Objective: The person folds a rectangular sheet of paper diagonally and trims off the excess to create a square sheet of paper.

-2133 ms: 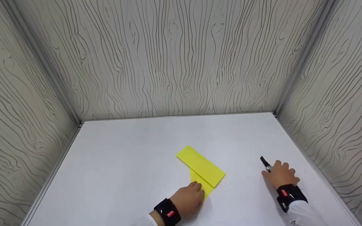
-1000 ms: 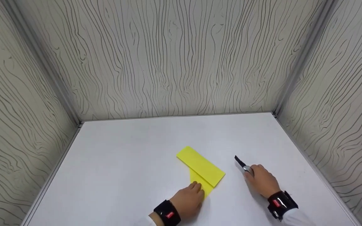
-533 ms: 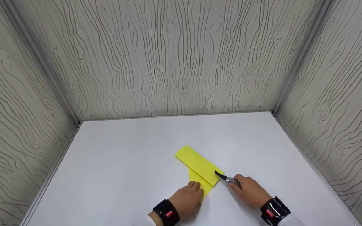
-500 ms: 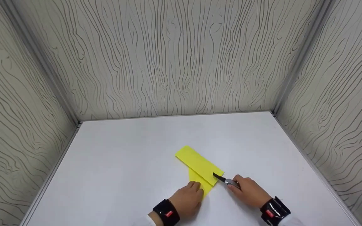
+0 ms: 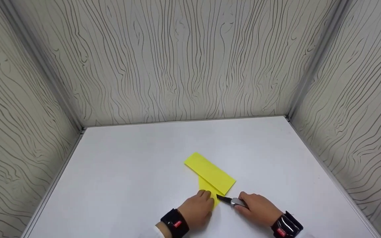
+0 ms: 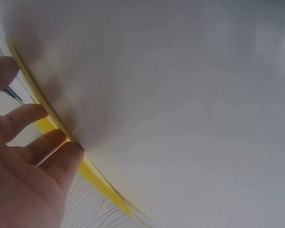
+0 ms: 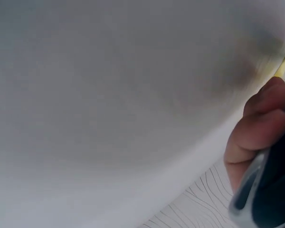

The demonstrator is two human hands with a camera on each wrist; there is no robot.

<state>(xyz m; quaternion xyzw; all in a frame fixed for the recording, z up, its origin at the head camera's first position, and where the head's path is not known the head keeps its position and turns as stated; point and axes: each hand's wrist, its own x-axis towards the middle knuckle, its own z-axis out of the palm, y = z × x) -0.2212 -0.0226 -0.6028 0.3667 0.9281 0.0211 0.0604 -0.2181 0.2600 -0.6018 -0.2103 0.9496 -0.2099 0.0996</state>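
A yellow sheet of paper (image 5: 210, 174) lies on the white table with a wide strip folded over its upper part. My left hand (image 5: 197, 210) rests on the lower, single-layer part and presses it down; in the left wrist view its fingertips (image 6: 69, 154) touch the paper edge-on. My right hand (image 5: 258, 208) grips a utility knife (image 5: 233, 201) with a grey handle and a black blade. The blade tip sits over the lower part of the paper, just below the fold and close to my left fingers. In the right wrist view, curled fingers wrap the dark, grey-edged handle (image 7: 275, 185).
The white tabletop (image 5: 127, 165) is bounded by a wood-grain patterned back wall (image 5: 184, 62) and matching side walls. Grey metal posts stand in the corners. Both wrists wear black bands.
My right hand has carried the knife left from the table's right side, over the folded strip, then down to the lower part of the paper. The left hand and the paper have stayed put.
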